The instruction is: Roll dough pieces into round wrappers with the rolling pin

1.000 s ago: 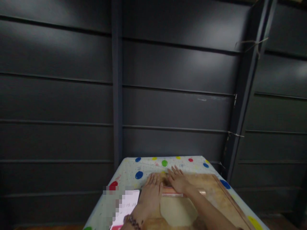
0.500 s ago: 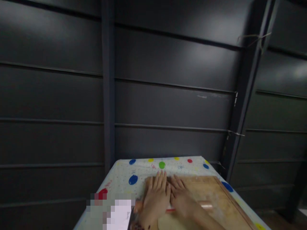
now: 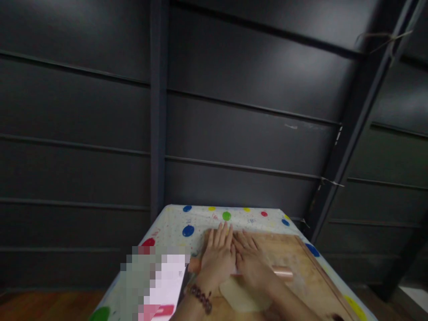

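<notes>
My left hand lies flat with its fingers stretched forward, over a rolling pin whose middle it covers. Beside it, my right hand is also flat, fingers spread, the two hands nearly touching at the thumbs. Out to the right of my right hand shows one copper-coloured end of the rolling pin; its other end appears left of my left wrist. A pale, flat sheet of dough rests on the wooden board, just below the hands. A beaded bracelet circles my left wrist.
The board sits on a white tablecloth with coloured dots. Left of the board lies a pale flat item, partly pixelated, with a red patch. Whitish smears mark the board's right part. A dark panelled wall stands behind the table.
My view has tilted down a little, so more of the dough and the bracelet shows. Both hands remain flat over the rolling pin.
</notes>
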`<action>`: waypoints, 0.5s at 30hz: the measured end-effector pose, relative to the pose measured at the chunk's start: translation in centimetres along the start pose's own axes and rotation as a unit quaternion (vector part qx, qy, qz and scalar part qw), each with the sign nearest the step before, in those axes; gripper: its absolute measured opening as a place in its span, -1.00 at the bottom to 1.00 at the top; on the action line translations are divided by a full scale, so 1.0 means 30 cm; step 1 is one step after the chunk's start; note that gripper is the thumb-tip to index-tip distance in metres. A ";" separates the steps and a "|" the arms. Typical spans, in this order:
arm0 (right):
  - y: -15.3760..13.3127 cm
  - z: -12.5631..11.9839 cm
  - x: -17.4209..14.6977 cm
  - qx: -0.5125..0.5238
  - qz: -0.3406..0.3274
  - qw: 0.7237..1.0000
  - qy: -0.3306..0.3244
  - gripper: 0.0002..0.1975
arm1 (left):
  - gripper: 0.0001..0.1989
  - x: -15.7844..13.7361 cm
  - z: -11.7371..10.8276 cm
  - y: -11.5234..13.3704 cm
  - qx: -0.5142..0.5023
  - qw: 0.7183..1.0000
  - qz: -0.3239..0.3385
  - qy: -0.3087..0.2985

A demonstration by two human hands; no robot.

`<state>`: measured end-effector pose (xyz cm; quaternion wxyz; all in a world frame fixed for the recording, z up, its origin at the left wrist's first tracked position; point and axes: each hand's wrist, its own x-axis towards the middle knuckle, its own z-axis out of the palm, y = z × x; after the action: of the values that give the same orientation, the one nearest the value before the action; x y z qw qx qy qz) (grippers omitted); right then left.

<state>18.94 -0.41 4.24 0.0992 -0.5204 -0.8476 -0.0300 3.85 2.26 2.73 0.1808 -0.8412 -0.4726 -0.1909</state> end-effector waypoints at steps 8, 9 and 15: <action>-0.043 -0.030 -0.029 0.000 0.018 1.000 0.001 -0.49 | -0.40 -0.022 -0.024 0.007 -0.039 0.998 -0.006 -0.039; -0.038 -0.043 -0.011 -0.006 0.017 1.000 -0.017 -0.49 | -0.42 -0.001 -0.022 0.002 -0.043 0.998 -0.013 -0.052; -0.078 -0.036 -0.043 0.009 0.052 0.999 0.005 -0.46 | -0.43 -0.042 -0.034 0.002 -0.074 0.996 0.016 -0.054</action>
<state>17.57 -2.78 5.17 0.1094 -0.5626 -0.8192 -0.0195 3.14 0.82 2.99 0.0955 -0.8687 -0.4527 -0.1770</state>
